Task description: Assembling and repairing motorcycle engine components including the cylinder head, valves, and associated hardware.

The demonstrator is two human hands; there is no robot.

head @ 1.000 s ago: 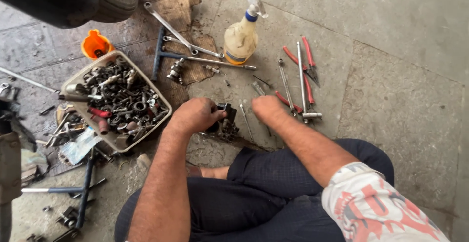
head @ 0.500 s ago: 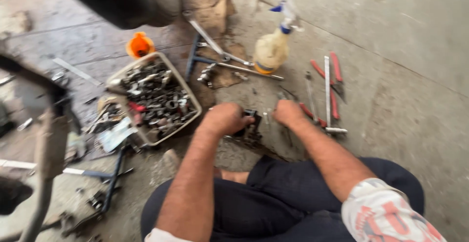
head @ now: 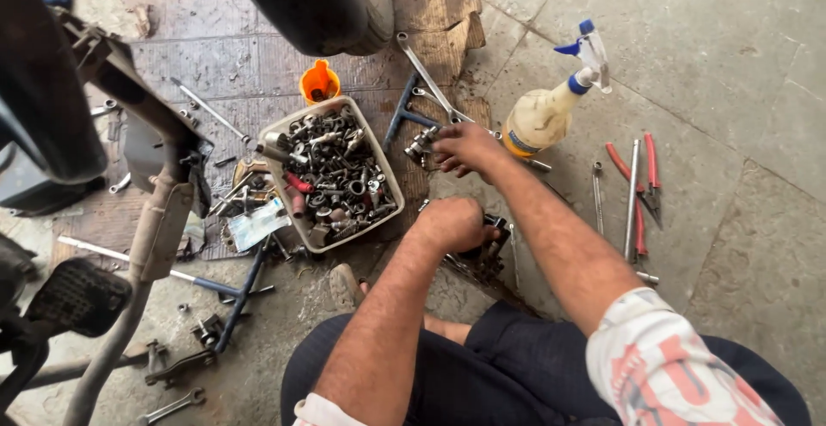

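On the floor, workplace: the person sits on concrete with tools and parts spread around the knees.
Left hand (head: 454, 224): closed in a fist over a dark metal part (head: 489, 250) lying on the floor just ahead of the legs, pinning it in place.
Right hand (head: 465, 146): stretched forward, fingers curled around a small metal fitting (head: 422, 145) beside the blue-handled wrench (head: 403, 116); the grip looks closed on it, not flat.
Tray (head: 389, 181): white, heaped with nuts, bolts and sockets, just left of both hands.
Spray bottle (head: 542, 112): lying tilted, near the right hand.
Red-handled pliers (head: 641, 194): well to the right, beside a long metal rod (head: 631, 198).
Orange cup (head: 319, 82): behind the tray, under the black tyre (head: 318, 0).
Progress, as a judgement: the dark part is held but looks unfinished, since a further piece is being fetched; fitting it seems left to do.
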